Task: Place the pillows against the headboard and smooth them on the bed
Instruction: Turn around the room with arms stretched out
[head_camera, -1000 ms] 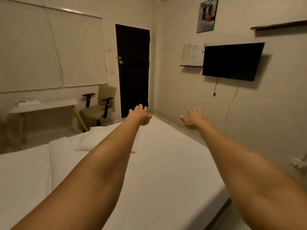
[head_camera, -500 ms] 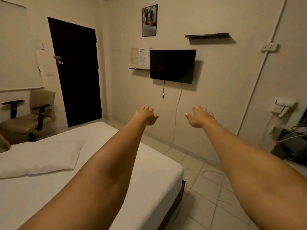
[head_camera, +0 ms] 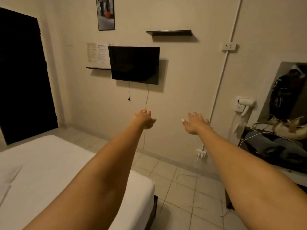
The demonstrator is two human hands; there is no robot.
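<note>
Both my arms reach straight out in front of me at chest height. My left hand is open with fingers apart and holds nothing. My right hand is open too, palm down, and empty. The bed with its white sheet fills the lower left, its corner below my left forearm. Only a pillow's edge shows at the far left border. The headboard is out of view.
A dark door stands at the left. A black TV hangs on the wall ahead, cables dangling below. At right are a wall hair dryer, a mirror and a dark table with clothes. Cables lie on the tiled floor.
My view has swung right: the chair, desk and pillow have slid out at the left, and the right wall, hair dryer and table have come in. Both hands stay open and outstretched.
</note>
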